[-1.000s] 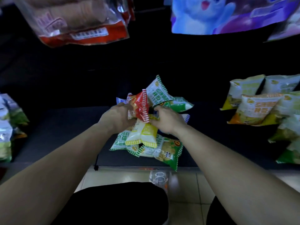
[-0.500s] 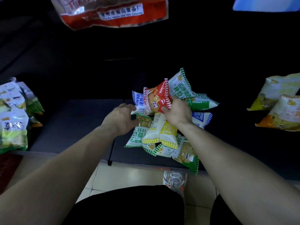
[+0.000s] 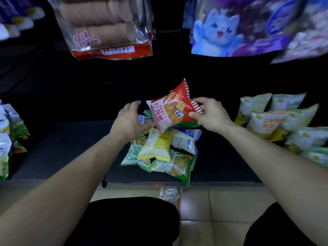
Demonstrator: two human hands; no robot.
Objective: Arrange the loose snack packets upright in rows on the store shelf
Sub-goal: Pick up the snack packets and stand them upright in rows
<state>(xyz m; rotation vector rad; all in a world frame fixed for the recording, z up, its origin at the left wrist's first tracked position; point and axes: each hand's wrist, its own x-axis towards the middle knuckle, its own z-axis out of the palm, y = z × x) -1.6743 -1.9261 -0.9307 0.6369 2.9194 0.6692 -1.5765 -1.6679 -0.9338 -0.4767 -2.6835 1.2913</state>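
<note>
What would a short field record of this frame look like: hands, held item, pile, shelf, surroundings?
right hand: pinching the striped edge of the red packet, lifted above the pile
left hand: open, fingers spread beside the red packet; contact unclear
pile: loose green, yellow and blue-white packets heaped, lying flat
shelf: dark, bare left of the pile
right-side packets: yellow-green bags, overlapping
hanging above: biscuit bag, cat-print bag
rows formed from pile: none visible

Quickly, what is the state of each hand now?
Left hand: open, fingers spread beside the red packet.
Right hand: closed, pinching the red packet's edge.
</note>
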